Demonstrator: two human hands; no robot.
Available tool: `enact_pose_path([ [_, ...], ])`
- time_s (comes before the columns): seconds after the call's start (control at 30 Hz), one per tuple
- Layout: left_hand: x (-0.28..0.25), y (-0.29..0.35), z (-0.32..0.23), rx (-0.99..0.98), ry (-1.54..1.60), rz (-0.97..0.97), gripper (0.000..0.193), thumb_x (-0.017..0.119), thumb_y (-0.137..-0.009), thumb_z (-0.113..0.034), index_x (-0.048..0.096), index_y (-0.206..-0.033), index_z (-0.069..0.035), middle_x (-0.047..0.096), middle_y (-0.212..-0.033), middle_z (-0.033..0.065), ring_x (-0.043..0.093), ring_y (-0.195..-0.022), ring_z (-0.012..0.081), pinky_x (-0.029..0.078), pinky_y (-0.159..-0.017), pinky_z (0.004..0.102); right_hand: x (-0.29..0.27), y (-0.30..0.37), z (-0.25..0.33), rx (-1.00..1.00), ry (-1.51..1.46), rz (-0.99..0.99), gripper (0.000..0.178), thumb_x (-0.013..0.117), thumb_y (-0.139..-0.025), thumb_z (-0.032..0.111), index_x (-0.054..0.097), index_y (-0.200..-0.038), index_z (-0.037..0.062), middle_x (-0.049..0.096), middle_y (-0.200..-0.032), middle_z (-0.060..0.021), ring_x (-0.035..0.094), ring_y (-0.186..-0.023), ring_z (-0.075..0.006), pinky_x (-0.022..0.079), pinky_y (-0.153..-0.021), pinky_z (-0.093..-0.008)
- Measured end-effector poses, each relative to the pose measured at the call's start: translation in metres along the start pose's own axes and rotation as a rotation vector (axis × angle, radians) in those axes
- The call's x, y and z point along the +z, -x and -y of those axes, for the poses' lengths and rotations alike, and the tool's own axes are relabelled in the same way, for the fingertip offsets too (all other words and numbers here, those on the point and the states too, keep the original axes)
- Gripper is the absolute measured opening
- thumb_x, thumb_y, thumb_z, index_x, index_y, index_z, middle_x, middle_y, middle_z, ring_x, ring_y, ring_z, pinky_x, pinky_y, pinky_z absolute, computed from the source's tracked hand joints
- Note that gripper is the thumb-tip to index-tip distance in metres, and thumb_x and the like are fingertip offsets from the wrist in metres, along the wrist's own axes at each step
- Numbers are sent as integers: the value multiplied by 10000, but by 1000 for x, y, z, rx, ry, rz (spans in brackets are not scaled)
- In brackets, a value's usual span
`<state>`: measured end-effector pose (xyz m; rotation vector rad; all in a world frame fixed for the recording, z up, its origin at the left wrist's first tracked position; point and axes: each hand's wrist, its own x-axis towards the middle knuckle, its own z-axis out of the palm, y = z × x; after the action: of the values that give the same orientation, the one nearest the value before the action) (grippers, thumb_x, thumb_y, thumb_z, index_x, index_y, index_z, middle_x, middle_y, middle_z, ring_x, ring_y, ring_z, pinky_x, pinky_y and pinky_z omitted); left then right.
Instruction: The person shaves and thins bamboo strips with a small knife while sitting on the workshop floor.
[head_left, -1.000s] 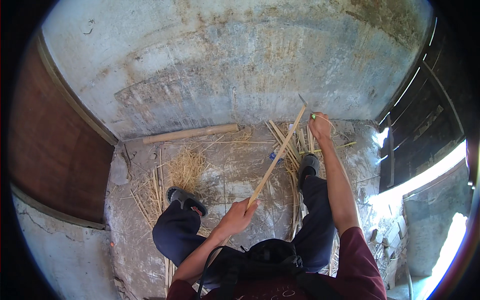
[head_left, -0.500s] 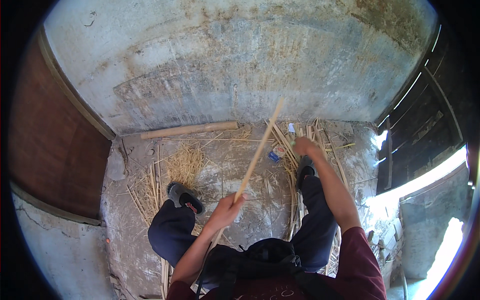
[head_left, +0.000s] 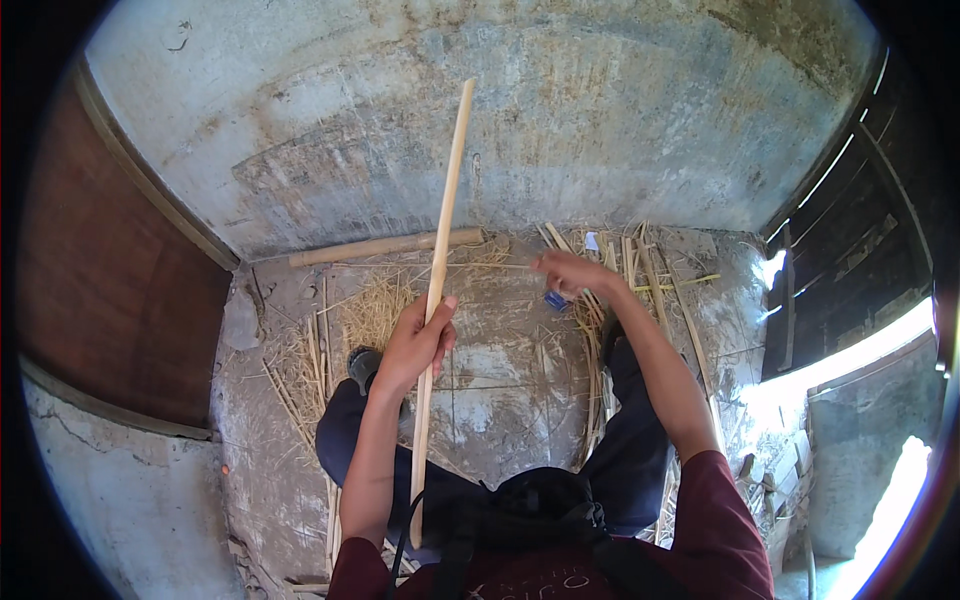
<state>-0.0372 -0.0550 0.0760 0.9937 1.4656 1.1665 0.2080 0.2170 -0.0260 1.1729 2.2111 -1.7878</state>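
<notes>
A long pale bamboo strip (head_left: 452, 190) stands nearly upright in front of me. Its top reaches up across the view of the wall, and its lower end comes down by my lap. My left hand (head_left: 412, 345) is closed around it near the middle. Apart from the strip, over the floor on the right, hovers my right hand (head_left: 572, 274). Its fingers are loosely bent and a little blurred, and I see nothing held in them. Just below those fingers, a small blue packet (head_left: 555, 299) lies on the floor.
Straw-like shavings (head_left: 375, 310) lie in a heap at the left foot. Cut strips (head_left: 640, 265) are piled by the right foot. A thick bamboo pole (head_left: 385, 247) rests along the wall base. The stained wall (head_left: 560, 130) rises ahead; a brown panel (head_left: 120, 270) stands left.
The left hand has moved up and left, bringing the bamboo strip closer to upright, with its top higher. My right hand has shifted left and slightly up, away from above the right foot.
</notes>
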Motion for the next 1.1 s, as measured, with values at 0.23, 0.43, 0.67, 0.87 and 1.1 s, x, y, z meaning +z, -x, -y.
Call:
enact_pose_path([
  [0.23,17,-33,-21,46,-51,76,273,642,-1091,-324,578,-1041,-64,591,-663,10,490,-429,55,393,-385,239,-27,39,13,-321,-206,-828,329,521,-1065,285,489,-1327,90,597,-814,-48,539,-710,-166,456,-698,-349],
  [0.43,41,-42,-1,35,-48,89,299,611,-1105,-367,584,-1069,-71,564,-671,-6,441,-437,45,343,-395,239,-18,65,35,-502,-130,-999,235,529,-1076,182,470,-1283,89,610,-813,-104,576,-743,-203,458,-730,-359],
  [0.67,44,-36,19,-69,158,206,399,471,-1148,-464,549,-1002,-100,448,-642,-38,367,-456,45,330,-431,228,28,93,66,-634,126,-915,195,589,-1059,143,501,-1222,81,633,-821,-141,616,-699,-245,460,-665,-384],
  [0.87,42,-31,22,-65,206,258,399,501,-1138,-465,501,-958,-109,425,-635,-46,364,-445,41,321,-421,226,64,97,70,-643,239,-724,231,632,-1036,122,520,-1233,78,656,-859,-147,603,-607,-289,467,-622,-413],
  [1.1,42,-20,14,-108,250,275,406,539,-1130,-440,461,-909,-108,393,-612,-64,344,-407,21,283,-382,215,83,101,75,-661,262,-591,217,649,-1027,85,536,-1209,50,660,-915,-120,636,-767,-239,498,-713,-354],
])
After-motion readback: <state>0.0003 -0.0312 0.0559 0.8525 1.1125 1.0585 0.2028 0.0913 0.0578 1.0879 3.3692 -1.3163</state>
